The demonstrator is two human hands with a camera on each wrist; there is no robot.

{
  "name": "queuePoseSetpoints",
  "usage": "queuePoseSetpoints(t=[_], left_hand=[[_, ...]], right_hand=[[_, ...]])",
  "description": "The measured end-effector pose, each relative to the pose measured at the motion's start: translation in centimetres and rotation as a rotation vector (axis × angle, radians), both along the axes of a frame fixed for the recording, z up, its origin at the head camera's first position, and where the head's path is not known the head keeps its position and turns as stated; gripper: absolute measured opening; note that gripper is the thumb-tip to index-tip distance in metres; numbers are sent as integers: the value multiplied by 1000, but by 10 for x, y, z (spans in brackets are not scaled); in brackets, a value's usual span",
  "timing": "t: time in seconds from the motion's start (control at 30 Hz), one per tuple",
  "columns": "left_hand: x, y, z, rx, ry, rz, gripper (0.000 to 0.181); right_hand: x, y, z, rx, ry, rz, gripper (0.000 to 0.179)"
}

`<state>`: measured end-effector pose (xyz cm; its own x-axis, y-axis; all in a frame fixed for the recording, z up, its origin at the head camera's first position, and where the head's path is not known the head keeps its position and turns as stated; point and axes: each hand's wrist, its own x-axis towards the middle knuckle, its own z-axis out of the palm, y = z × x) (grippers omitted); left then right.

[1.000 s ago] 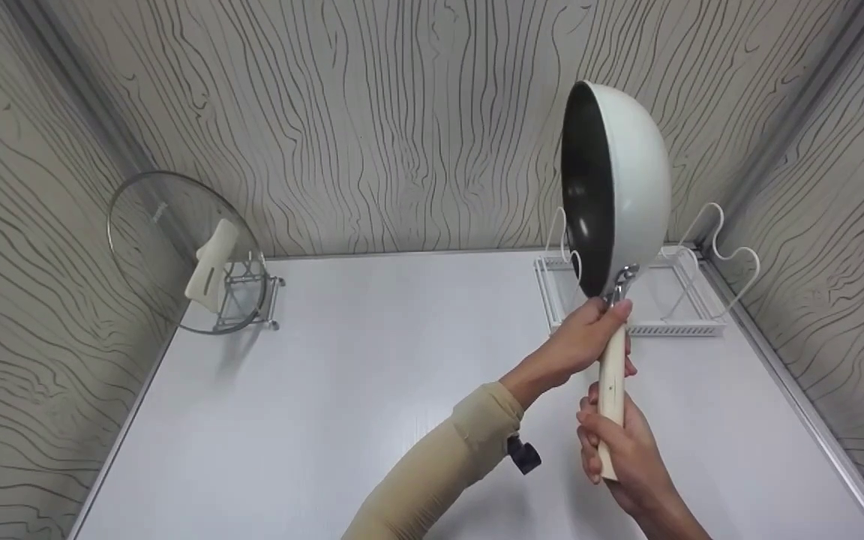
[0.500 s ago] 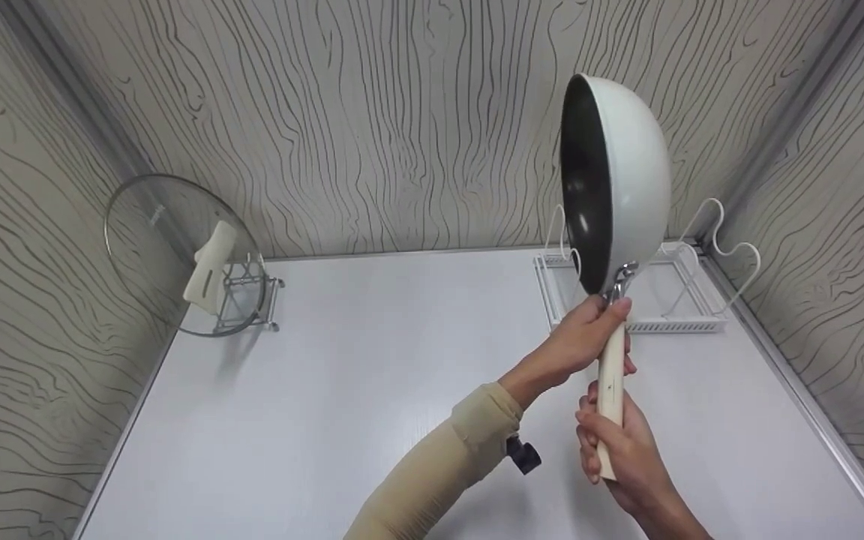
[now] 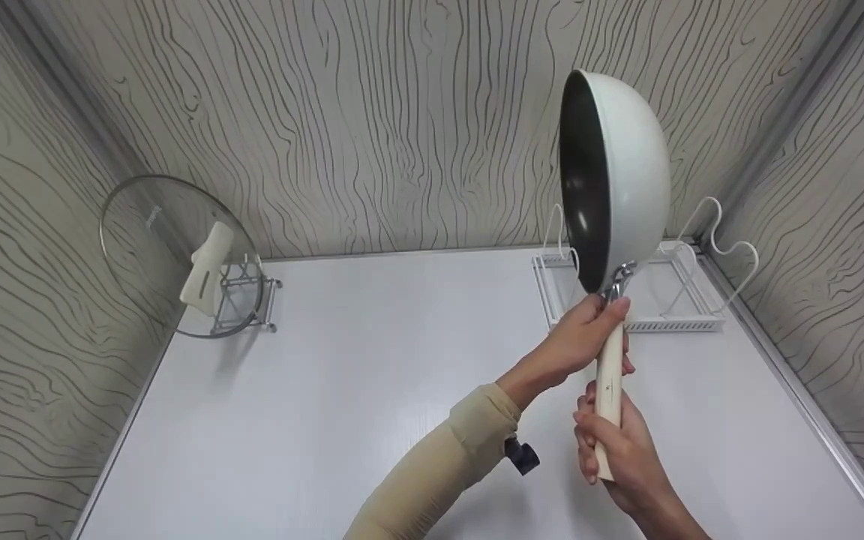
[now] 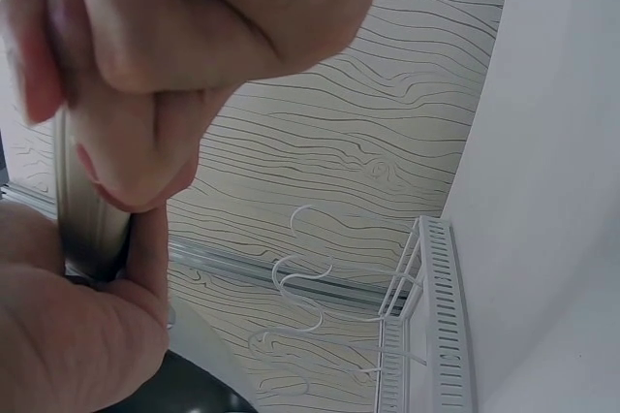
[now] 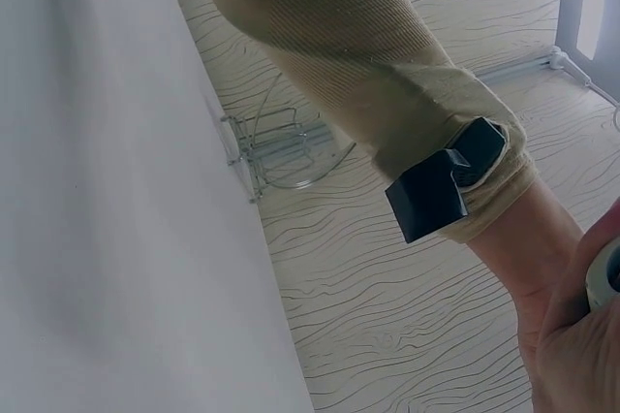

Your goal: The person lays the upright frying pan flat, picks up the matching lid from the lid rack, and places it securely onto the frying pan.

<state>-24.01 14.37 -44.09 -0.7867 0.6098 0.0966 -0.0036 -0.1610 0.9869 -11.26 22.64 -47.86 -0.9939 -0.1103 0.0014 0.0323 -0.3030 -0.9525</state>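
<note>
A white frying pan point(image 3: 638, 172) with a dark inside is held up on edge, its hollow side facing left and its cream handle point(image 3: 610, 375) pointing down toward me. My left hand point(image 3: 578, 334) grips the handle near the metal joint, thumb laid along it. Lower down, my right hand point(image 3: 619, 446) wraps the handle close to its end. In the left wrist view the pan point(image 4: 194, 389) shows only in part behind the fingers. The right wrist view catches the end of the handle point(image 5: 604, 275) beside the right hand point(image 5: 581, 360).
Behind the pan stands a white wire rack point(image 3: 676, 326) with wavy dividers, partly hidden. At the far left a glass lid point(image 3: 143, 277) with a cream knob leans upright in a small metal stand point(image 3: 271, 300). Patterned walls point(image 3: 402, 135) enclose the white table point(image 3: 312, 375).
Both hands keep the same grip on the handle. The pan appears very slightly higher and farther left in the head view; the lid also shifts slightly left in view.
</note>
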Motion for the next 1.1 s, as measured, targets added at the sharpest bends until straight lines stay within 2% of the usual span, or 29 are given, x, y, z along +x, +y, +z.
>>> queuePoseSetpoints(t=[0.3, 0.77, 1.1], left_hand=[[1, 1, -1, -27, 28, -5, 30], [2, 2, 1, 8, 22, -11, 28], [1, 0, -1, 7, 28, -23, 30]], right_hand=[[2, -1, -1, -1, -6, -12, 25], [2, 0, 0, -27, 23, -2, 24], [2, -3, -1, 5, 7, -12, 25]])
